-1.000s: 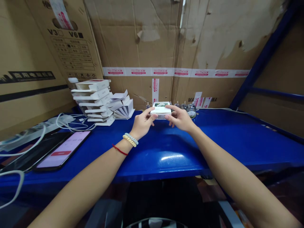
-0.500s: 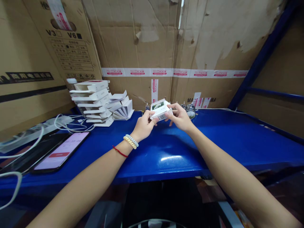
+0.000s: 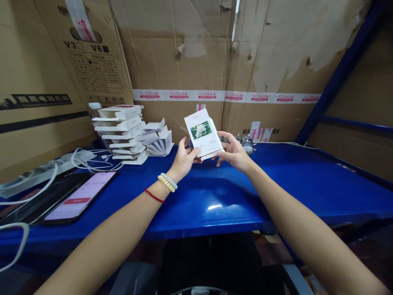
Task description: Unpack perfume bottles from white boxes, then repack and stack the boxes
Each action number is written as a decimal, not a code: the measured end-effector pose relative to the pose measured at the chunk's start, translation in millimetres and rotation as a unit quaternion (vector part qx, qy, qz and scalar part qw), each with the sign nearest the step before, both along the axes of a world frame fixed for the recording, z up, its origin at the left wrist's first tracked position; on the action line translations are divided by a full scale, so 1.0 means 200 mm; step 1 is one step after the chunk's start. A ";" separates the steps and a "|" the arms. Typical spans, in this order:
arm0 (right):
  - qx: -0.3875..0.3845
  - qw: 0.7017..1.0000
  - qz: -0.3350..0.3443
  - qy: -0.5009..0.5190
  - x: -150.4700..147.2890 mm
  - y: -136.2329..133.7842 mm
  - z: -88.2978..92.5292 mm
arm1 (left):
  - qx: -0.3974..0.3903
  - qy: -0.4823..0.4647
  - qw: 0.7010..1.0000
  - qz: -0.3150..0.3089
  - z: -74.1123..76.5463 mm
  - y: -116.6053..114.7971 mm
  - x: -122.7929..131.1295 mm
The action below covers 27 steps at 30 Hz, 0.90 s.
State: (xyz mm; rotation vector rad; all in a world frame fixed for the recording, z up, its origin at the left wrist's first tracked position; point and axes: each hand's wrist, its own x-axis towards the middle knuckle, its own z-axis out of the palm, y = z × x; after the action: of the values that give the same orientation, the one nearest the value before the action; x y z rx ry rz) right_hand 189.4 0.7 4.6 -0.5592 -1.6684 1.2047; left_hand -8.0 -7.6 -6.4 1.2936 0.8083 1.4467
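Observation:
A small white carton [image 3: 202, 137] with a white flower picture is held up above the blue table, its printed front tilted towards me. My left hand [image 3: 183, 160] grips its lower left side, thumb on the front. At the lower right edge, my right hand [image 3: 232, 151] has its fingers and thumb closed on the carton. Behind my right hand stand glass bottles [image 3: 247, 144], partly hidden. To the left is a stack of white cartons [image 3: 124, 129], with more white folded cartons [image 3: 159, 141] leaning beside it.
A phone with a lit screen [image 3: 80, 197] lies at the left on the blue table [image 3: 294, 180]. White cables [image 3: 92, 162] and a power strip [image 3: 58, 166] are behind it. Large cardboard sheets [image 3: 184, 53] wall the back, and a blue metal post [image 3: 334, 67] rises at the right.
The carton has turned up from lying nearly flat, so its flower front now faces me instead of its barcode end. Both hands still hold it and have shifted their fingers slightly.

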 end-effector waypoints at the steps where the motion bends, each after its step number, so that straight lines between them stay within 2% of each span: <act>1: 0.002 1.000 0.005 0.001 0.00 0.00 0.00 | -0.012 -0.020 1.000 -0.009 0.01 0.00 0.00; 3: 0.012 1.000 -0.002 0.003 -0.01 -0.01 0.00 | -0.024 -0.047 0.998 -0.039 0.03 0.00 0.00; 5: 0.038 0.998 -0.043 0.003 -0.02 -0.01 0.00 | -0.030 -0.065 0.996 -0.057 0.04 -0.01 -0.01; 8: 0.095 0.986 -0.135 -0.018 -0.03 -0.01 -0.01 | -0.031 -0.082 0.995 -0.047 0.04 -0.01 -0.01; 10: 0.114 0.979 -0.168 -0.037 -0.03 -0.01 -0.02 | -0.035 -0.086 0.995 -0.044 0.05 0.00 -0.02; 17: 0.103 0.980 -0.169 -0.002 -0.04 -0.01 0.01 | -0.045 -0.072 0.995 -0.060 0.05 -0.01 -0.01; 22: 0.160 0.956 -0.247 0.015 -0.04 -0.03 0.03 | -0.071 -0.061 0.991 -0.092 0.05 -0.02 -0.01; 27: 0.161 0.944 -0.289 -0.004 -0.04 -0.02 0.02 | -0.088 -0.067 0.989 -0.095 0.05 -0.03 -0.01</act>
State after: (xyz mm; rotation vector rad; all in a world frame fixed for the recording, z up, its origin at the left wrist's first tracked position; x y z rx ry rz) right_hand 180.8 -3.5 8.3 -0.7738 -1.5132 0.4934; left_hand -9.3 -14.6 3.8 1.0963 0.6885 1.2662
